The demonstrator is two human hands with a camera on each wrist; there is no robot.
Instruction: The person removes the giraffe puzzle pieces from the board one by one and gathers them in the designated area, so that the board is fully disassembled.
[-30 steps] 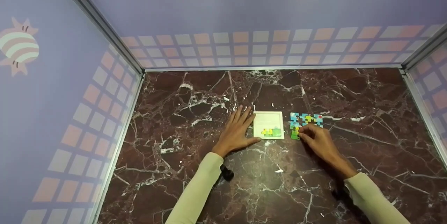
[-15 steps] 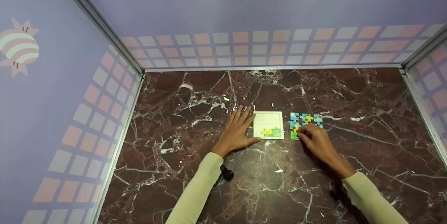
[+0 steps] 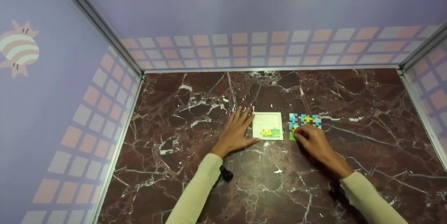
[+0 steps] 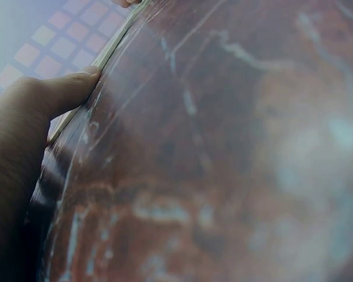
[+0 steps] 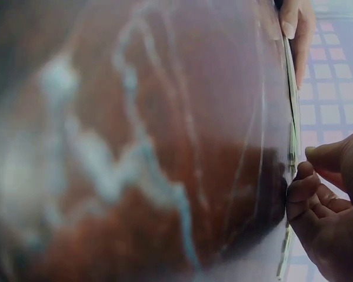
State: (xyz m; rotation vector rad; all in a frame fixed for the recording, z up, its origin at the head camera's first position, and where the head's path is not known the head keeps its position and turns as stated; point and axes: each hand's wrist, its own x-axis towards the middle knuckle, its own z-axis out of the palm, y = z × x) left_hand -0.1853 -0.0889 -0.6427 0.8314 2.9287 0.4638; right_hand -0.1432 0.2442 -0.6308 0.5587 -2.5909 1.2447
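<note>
A square, pale puzzle tray (image 3: 267, 121) lies on the table, with several yellow and green puzzle pieces (image 3: 271, 132) along its lower right. My left hand (image 3: 234, 133) is spread flat at the tray's left side, its thumb at the near corner; the left wrist view shows the thumb (image 4: 76, 88) against the edge. Right of the tray, a loose block of blue, yellow and green jigsaw pieces (image 3: 307, 117) lies partly under my right hand (image 3: 317, 143). Thumb and curled fingers of that hand pinch a green and yellow puzzle piece (image 3: 292, 136) at the block's lower left corner.
The table (image 3: 195, 189) is dark red-brown marble pattern with white veins. Lilac panels with checked borders enclose it: a back wall (image 3: 244, 14), a left wall (image 3: 38, 112) and a right wall (image 3: 433, 73).
My right hand has shifted slightly left, its fingertips covering more of the corner puzzle piece. The left hand stays against the tray. The head view has moved a little.
</note>
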